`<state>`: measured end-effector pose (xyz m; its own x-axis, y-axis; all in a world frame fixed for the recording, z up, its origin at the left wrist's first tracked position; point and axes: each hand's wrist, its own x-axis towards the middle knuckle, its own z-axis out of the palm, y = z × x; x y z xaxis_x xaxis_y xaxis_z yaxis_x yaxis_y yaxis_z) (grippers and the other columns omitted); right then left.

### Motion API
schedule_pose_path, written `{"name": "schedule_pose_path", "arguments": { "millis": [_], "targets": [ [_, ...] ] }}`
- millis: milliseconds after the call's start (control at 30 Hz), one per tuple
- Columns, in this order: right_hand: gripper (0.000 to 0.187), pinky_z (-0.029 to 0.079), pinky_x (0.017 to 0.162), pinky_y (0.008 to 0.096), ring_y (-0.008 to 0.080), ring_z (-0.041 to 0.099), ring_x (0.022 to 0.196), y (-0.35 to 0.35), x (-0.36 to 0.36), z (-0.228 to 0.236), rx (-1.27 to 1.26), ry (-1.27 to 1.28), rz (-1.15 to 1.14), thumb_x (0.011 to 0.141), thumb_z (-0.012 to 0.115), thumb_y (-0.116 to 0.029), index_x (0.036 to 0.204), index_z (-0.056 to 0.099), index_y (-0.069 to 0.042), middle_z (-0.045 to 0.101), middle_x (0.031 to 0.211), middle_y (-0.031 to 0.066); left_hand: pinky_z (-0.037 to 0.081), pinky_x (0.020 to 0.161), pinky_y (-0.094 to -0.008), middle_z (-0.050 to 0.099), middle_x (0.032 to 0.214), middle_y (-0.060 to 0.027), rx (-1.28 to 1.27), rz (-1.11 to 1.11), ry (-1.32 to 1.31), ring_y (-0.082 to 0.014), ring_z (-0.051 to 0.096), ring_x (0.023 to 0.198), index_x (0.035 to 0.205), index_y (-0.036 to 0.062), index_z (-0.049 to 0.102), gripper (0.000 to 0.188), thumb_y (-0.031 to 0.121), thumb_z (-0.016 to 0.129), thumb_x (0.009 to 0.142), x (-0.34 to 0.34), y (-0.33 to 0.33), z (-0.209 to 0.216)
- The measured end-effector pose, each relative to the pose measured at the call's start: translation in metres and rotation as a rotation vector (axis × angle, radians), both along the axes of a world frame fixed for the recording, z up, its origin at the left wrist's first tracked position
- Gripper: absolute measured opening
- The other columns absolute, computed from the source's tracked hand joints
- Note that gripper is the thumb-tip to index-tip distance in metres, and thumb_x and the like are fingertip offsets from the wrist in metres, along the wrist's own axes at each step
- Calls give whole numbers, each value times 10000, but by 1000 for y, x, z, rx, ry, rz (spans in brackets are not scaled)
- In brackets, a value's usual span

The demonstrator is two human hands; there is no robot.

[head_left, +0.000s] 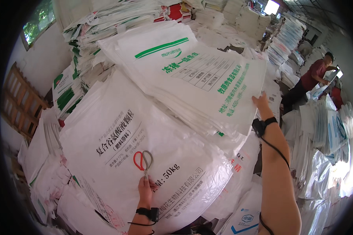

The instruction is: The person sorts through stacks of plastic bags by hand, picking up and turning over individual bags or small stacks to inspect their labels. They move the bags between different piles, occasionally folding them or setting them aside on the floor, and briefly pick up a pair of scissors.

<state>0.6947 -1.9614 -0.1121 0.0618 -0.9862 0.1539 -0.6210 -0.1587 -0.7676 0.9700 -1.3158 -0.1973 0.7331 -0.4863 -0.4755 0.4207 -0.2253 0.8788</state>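
My left hand (145,192) is closed round the blade end of a pair of scissors (146,171), whose red and grey handle loops point away from me. Under it lies a stack of large white sacks (86,135) with black print. Across the far right part of that stack rests a second pile of white sacks (161,72) with green print and a green stripe. My right hand (262,103) grips the right edge of the top green-printed sack, fingers bent at its rim.
Tall stacks of folded sacks (113,21) rise behind. More sack piles (321,129) stand at the right, where another person (313,78) in a dark red shirt handles a sheet. A wooden pallet (23,100) leans on the left wall below a window (38,21).
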Motion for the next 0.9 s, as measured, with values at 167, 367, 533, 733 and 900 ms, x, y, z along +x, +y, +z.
{"name": "schedule_pose_path", "arguments": {
  "millis": [167,367,533,733,900],
  "targets": [
    [795,310,1102,414,385,376,1335,98,-71,-28,-86,22,-23,779,731,-241,1408,343,51,388,1427,284,466,469,-257,486,675,-22,-93,47,42,-131,529,477,1012,14,525,239,196,371,1020,-6,-16,31],
    [423,511,691,348,204,623,736,341,-147,-32,175,290,123,786,688,-131,1198,617,-71,667,980,132,407,448,-237,506,640,-13,-452,-351,-364,-91,485,475,1058,1,569,257,205,417,1023,-18,-126,161],
    [299,515,775,353,272,663,860,495,-197,-31,502,333,417,876,642,-186,1167,657,-119,686,993,164,377,418,-259,496,579,-10,-613,-626,-384,-93,451,427,974,29,587,226,193,434,1001,-46,-295,200],
    [349,465,932,362,331,606,1082,571,-193,-5,800,302,450,932,522,-213,1238,611,-71,646,1185,173,477,403,-302,612,668,-90,-94,-602,-284,-203,630,472,917,-8,576,272,222,443,973,-1,-408,118],
    [356,460,946,356,327,600,1108,613,-232,-1,870,154,226,937,496,-215,1236,610,-60,640,1204,168,470,392,-302,621,701,-112,58,-736,-301,-232,649,498,1224,-16,496,391,233,519,923,-26,-387,172]
  ]
}}
